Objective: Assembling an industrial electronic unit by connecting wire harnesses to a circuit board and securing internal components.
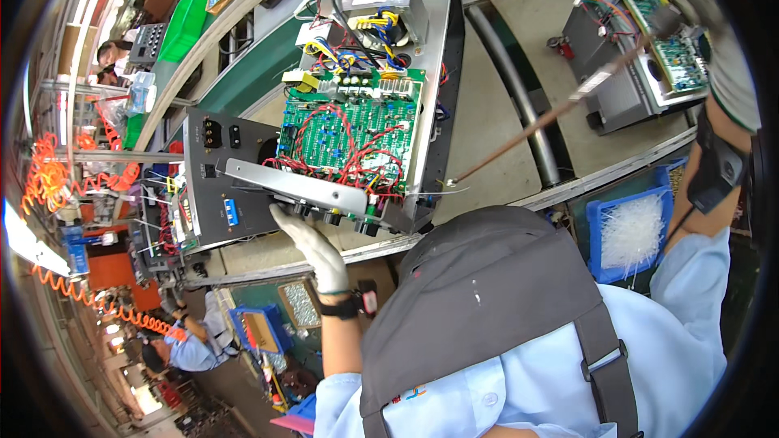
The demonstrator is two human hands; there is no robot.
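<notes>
My left hand, in a white glove, lies against the front panel of an open metal chassis. Its fingers are stretched out together below a silver bracket. Inside the chassis are a green circuit board with red wires and a boxed transformer. At the far right, my gloved right hand is raised beside a second unit with its own board; its fingers are blurred. A long thin brown rod or cord with a white label slants from near the chassis toward that hand; the grip is hidden.
A metal roller crosses the conveyor between both units. A blue bin of white plastic pieces sits below its right edge. Left of the chassis stands another wired unit. Coiled orange hoses hang near a co-worker.
</notes>
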